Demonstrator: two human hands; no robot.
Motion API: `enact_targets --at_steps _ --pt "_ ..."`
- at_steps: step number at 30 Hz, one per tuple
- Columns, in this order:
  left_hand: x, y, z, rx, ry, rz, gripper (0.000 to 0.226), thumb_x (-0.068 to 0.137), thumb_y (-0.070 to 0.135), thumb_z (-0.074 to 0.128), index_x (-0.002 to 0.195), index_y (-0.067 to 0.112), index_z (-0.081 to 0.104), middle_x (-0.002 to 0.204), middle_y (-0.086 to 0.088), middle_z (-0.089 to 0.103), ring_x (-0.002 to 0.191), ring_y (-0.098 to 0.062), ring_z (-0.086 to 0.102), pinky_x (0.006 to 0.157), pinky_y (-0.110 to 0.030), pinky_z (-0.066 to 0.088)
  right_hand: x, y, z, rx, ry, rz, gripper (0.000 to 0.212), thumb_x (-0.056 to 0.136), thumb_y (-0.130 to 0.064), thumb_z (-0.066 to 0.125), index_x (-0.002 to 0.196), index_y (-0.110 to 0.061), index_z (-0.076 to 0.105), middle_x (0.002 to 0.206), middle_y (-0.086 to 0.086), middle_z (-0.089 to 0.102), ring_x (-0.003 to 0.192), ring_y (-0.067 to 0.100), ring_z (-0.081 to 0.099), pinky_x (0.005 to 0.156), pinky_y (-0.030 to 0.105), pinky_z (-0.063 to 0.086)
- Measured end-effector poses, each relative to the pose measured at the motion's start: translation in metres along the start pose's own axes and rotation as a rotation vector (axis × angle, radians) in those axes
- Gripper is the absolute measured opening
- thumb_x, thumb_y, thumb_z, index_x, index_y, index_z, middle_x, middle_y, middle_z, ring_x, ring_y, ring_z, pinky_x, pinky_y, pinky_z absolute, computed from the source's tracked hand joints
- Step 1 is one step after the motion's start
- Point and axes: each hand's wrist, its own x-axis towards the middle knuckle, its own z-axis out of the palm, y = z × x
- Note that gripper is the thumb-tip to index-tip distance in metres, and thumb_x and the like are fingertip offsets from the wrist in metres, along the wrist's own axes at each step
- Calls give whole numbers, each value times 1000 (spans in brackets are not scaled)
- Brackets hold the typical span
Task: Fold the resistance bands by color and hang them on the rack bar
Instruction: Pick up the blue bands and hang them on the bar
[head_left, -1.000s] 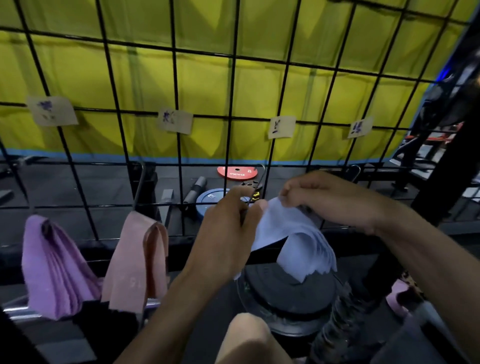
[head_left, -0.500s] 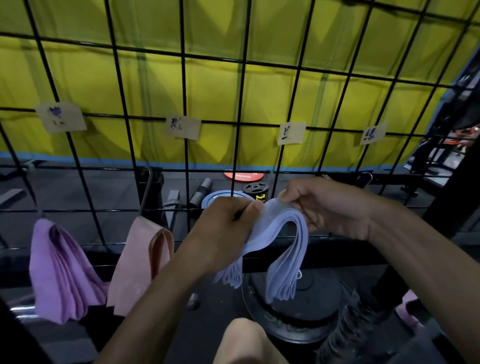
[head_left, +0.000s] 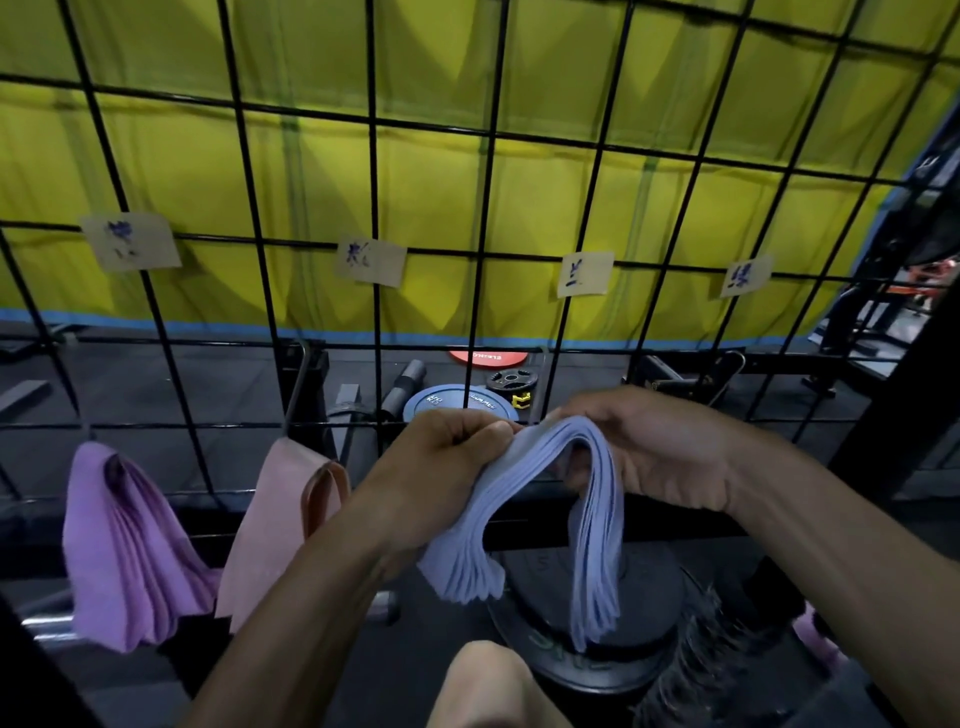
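- Left hand (head_left: 441, 467) and right hand (head_left: 649, 447) both pinch folded blue bands (head_left: 587, 519) before the wire grid (head_left: 488, 208).
- Purple bands (head_left: 119, 551), pink bands (head_left: 275, 519) hang at the grid's lower left.
- Paper labels (head_left: 584, 274): handwriting unreadable.

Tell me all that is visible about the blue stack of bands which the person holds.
The blue resistance bands are a pale lavender-blue stack of many thin, flat layers, looking like soft rubbery sheet. The stack is folded over into an arch, both ends hanging down with their edges fanned out. The left hand pinches its left top, and the right hand holds its right side from behind. It is in front of the black wire grid, above a dark weight plate, not yet hung.
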Motion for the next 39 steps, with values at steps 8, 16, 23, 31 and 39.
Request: enact_targets --at_steps 8,16,23,31,39 --pt "-2 3 5 -132 -67 -72 38 105 19 50 76 20 74 64 0 65 53 -10 57 54 -20 45 2 8 6 196 78 -39 29 94 -12 53 66 -14 62 70 5 54 61 17 51 68 33 48" --pt "-6 11 15 47 -47 -47 47 85 67 49 98 27 70 99 0 73 98 -22 69 95 -48 50 1 16 9 176 58 -44 23 93 -11 55 71 -16 59 72 5 57 65 18 54 67 31 46" --pt "-7 8 11 172 -75 54 52 75 77 59 101 33 67 95 -2 70 92 -26 67 89 -51 53 -13 15 6 114 -54 -126 26 97 -31 59 79 -18 73 81 3 66 69 13 64 66 27 52" --pt "-1 9 7 193 -28 49 37 88 64 60 98 31 72 62 22 60 57 3 54 60 -28 39 -14 22 -11 0 -128 -224 35 77 -9 68 112 -14 61 97 1 69 88 8 66 78 22 51" --pt "3 10 3 200 -58 69 30 90 55 62 90 26 73 55 18 51 53 0 45 53 -11 34 -4 6 -23 -173 -108 -237 55 57 -26 71 109 -12 61 99 2 66 85 6 63 76 20 46"
